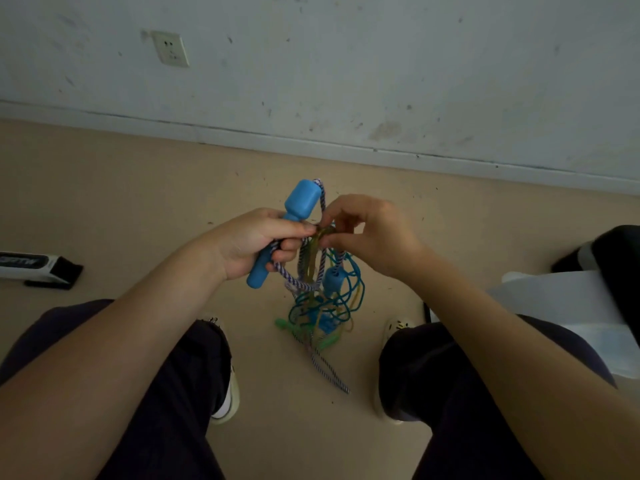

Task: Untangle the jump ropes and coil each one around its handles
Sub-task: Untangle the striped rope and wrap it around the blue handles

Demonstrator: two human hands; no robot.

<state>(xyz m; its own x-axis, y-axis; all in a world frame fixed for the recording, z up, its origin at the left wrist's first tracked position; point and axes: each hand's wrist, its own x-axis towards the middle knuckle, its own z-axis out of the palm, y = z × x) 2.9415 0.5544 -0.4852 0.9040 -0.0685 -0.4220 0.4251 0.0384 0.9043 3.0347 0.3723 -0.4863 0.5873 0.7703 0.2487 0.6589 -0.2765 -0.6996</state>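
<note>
While seated: a person picks at tangled jump ropes [320, 292] hanging between the knees.
Left hand [258, 242]: wraps blue handle [294, 216].
Right hand [369, 233]: pinches the knot [323, 233].
Advice: loosen strands gently, never yank.

A tan floor [138, 202], speckled with dark bits, carries the tangle's lower end [322, 334]. Left of that tangle lies a black-and-white box [38, 268]; 2 shoes [227, 396] flank it.
</note>
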